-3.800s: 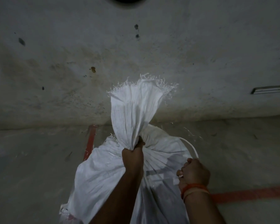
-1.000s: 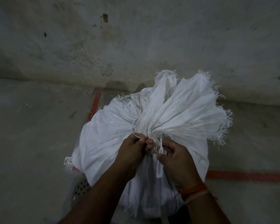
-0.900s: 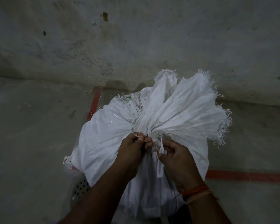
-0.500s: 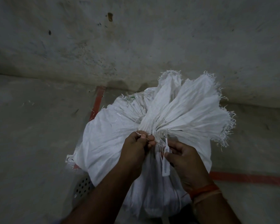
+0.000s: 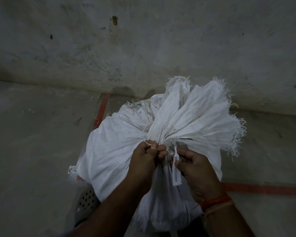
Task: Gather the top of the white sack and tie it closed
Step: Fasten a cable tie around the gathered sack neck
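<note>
At the centre of the head view, the white sack (image 5: 126, 151) is seen standing on the concrete floor (image 5: 32, 151) close to the wall (image 5: 143, 40), partly over a red floor line (image 5: 263, 188). Its mouth is already gathered into a pleated neck, above which the frayed top (image 5: 203, 117) fans up and to the right. A thin white tie (image 5: 144, 136) is looped round the left of the neck. The left hand (image 5: 147, 159) is closed on the free end of that tie, pinched between thumb and forefinger just beside the neck. The right hand (image 5: 198, 171) is closed on the flat tag (image 5: 176, 170) of the tie, which hangs down the front of the sack; an orange thread (image 5: 215, 200) is worn at that wrist.

Compared with the frame from nearly four seconds ago, the neck is no longer held up in one fist with the tie hanging wide and loose; the loop is now drawn in against the cloth. Over the last second, the grips are almost unchanged, and only slight upward travel of the hands is noted.

The gathering is judged complete and the closing to be at the stage of cinching. Whether the tie is locked cannot be told from this view.
</note>
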A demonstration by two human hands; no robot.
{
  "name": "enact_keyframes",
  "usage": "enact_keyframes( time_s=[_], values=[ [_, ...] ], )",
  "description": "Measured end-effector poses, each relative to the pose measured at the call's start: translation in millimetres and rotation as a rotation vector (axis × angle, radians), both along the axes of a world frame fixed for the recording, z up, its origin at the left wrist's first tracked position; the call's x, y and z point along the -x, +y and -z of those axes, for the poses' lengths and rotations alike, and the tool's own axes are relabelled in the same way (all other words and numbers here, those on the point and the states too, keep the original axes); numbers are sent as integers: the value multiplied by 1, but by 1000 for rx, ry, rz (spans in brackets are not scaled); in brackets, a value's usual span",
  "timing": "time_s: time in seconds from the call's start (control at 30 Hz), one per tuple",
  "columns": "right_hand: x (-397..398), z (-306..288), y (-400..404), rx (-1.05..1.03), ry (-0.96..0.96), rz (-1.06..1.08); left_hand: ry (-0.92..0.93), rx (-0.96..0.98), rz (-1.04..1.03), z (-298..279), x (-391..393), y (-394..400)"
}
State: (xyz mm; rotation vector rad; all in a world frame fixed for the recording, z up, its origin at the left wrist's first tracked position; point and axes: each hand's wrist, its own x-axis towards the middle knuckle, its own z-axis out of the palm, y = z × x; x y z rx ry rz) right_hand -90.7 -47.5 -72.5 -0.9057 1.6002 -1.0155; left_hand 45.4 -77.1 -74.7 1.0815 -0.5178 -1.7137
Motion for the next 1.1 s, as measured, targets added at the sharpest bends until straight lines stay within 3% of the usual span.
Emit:
enact_keyframes(
  time_s=[0.27, 0.43, 0.57, 1.1],
  values=[
    [2, -4, -2, 11, -31, 11, -120, 112, 79, -2, -1, 4],
    [2, -7, -2, 14, -45, -6, -472, 224, 106, 5, -3, 4],
    [2, -10, -2, 29, -58, -18, -583, 252, 94, 6, -3, 5],
    [1, -8, -2, 26, -157, -32, -613, 263, 3, 10, 4, 7]
  ],
)
